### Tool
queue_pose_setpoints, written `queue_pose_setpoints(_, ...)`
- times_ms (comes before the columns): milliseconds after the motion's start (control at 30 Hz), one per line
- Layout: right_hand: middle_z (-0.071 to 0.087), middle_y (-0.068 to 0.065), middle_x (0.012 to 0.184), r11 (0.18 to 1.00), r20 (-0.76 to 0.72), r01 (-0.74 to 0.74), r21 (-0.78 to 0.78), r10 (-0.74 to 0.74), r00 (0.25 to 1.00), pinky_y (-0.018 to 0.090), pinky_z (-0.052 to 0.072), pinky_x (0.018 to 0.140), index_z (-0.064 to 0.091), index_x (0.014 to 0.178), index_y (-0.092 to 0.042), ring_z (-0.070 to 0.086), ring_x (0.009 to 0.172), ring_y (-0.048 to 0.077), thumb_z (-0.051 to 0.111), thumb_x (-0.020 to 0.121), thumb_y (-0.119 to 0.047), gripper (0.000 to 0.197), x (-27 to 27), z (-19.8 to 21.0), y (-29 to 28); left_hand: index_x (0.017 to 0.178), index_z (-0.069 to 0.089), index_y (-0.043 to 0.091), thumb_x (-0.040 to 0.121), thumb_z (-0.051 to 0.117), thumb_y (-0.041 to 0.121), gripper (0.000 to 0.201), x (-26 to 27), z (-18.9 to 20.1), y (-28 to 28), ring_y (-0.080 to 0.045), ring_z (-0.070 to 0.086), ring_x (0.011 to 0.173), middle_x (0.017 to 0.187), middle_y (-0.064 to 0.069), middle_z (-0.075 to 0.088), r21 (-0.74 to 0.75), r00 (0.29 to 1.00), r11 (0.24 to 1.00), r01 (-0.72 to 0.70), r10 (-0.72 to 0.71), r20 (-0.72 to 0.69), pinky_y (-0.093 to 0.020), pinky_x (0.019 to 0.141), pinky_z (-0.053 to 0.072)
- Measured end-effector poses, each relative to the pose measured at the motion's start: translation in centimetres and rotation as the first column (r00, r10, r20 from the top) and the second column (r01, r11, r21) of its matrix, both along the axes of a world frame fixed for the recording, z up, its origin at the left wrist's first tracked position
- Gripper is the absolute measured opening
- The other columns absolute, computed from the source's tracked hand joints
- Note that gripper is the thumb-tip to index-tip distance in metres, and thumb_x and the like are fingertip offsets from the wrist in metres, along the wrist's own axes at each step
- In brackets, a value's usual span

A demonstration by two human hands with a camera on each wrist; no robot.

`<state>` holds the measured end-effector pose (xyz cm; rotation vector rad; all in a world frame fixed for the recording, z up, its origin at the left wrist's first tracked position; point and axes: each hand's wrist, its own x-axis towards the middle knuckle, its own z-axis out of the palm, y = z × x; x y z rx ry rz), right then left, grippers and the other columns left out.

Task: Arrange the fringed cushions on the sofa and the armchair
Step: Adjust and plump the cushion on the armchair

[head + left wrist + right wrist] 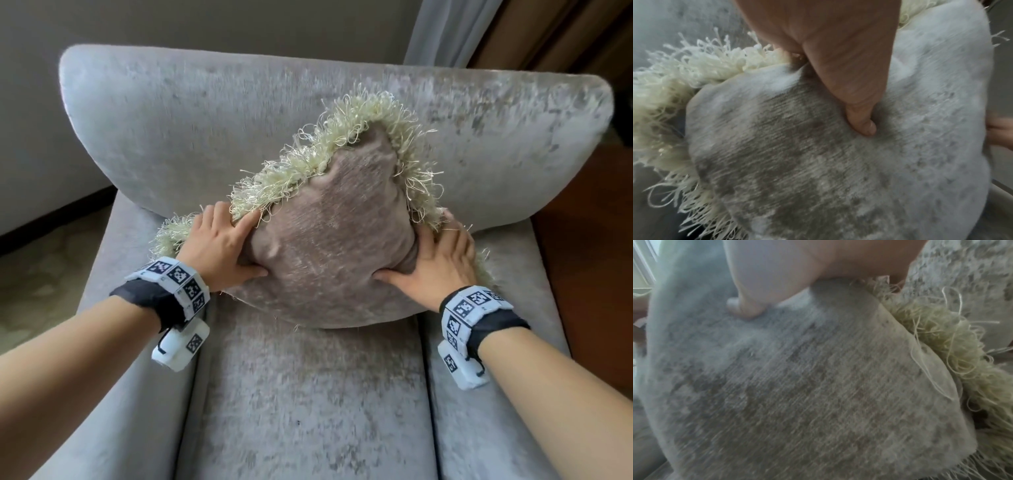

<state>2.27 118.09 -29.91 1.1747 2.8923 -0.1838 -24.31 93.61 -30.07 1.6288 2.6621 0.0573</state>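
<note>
While the fringed cushion [329,246] stands corner-up on the armchair [308,404], it serves as the landmark for everything around it. Far to the cushion's left, beyond the chair's arm, a strip of patterned carpet [37,274] meets a pale wall [27,120] with a dark skirting line.

Just at the cushion's left edge, the left hand [222,246] grips it: the thumb digs into the velvet face, plainly seen pressing a dent in the left wrist view [861,123], while the fingers curl over the edge and into the cream fringe [274,185]. A band of black-and-white coded tiles [178,281] wraps that wrist, with a white block hanging beneath.

Behind the cushion rises the chair's curved grey backrest [171,130]; the cushion's upper corner leans against it. Below the cushion lies the seat pad, which its lower edge touches.

At the cushion's right edge, the right hand [442,260] holds it in a matching clasp, thumb pushed into the fabric [744,308] and fingers wrapped round the edge, partly buried in fringe [941,337], so their tips cannot be seen. That wrist wears a tiled band [469,311] too.

Up and right of the cushion hangs a pale curtain [435,31], and a brown wooden floor [589,257] lies beside the chair.
</note>
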Motion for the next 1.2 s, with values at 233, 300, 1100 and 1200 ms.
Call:
queue_pose_setpoints(233, 0.024, 0.016, 0.14, 0.936, -0.432, -0.215, 0.28, 0.323, 0.842, 0.066, 0.022, 0.112, 0.025, 0.138, -0.016, 0.027, 0.133, 0.044, 0.042, 0.089, -0.069, 0.074, -1.6, 1.6, -2.6, 0.131, 0.039, 0.01, 0.076, 0.063, 0.06, 0.079, 5.4, 1.7, 1.1, -0.044, 0.03, 0.134, 0.139, -0.018, 0.03, 0.462, 0.983, 0.868, 0.181, -0.152, -0.098, -0.067, 0.108, 0.022)
queue_pose_setpoints(300, 0.024, 0.016, 0.141, 0.955, -0.353, -0.197, 0.222, 0.267, 0.897, 0.065, 0.021, 0.111, 0.016, 0.147, -0.023, 0.022, 0.134, 0.042, 0.035, 0.089, -0.069, 0.076, -2.4, 1.7, -3.1, 0.134, 0.037, 0.006, 0.08, 0.065, 0.053, 0.076, 6.4, 2.0, 2.3, -0.042, 0.027, 0.14, 0.146, -0.021, 0.029, 0.516, 0.985, 0.838, 0.175, -0.156, -0.081, -0.065, 0.109, 0.024)
queue_pose_setpoints(1100, 0.016, 0.021, 0.156, 0.997, -0.116, -0.067, -0.036, 0.063, 0.991, 0.062, 0.016, 0.115, 0.018, 0.148, -0.026, 0.016, 0.142, 0.043, 0.029, 0.084, -0.078, 0.083, -1.8, 2.5, -0.8, 0.153, 0.006, 0.024, 0.088, 0.019, 0.076, 0.085, 1.6, 0.6, 2.5, -0.028, 0.0, 0.149, 0.161, -0.009, 0.009, 0.093, 0.991, 0.99, -0.106, 0.098, 0.086, -0.061, 0.117, 0.004)
queue_pose_setpoints(1200, 0.027, 0.019, 0.149, 0.996, -0.21, -0.092, 0.006, 0.092, 0.973, 0.06, 0.027, 0.11, 0.032, 0.143, -0.022, 0.029, 0.133, 0.043, 0.043, 0.087, -0.064, 0.07, 0.4, 2.5, -1.3, 0.15, 0.021, 0.025, 0.093, 0.031, 0.061, 0.069, 2.4, 1.7, 0.6, -0.03, 0.012, 0.147, 0.157, -0.011, 0.022, 0.159, 0.994, 0.984, -0.083, 0.07, 0.085, -0.059, 0.117, 0.011)
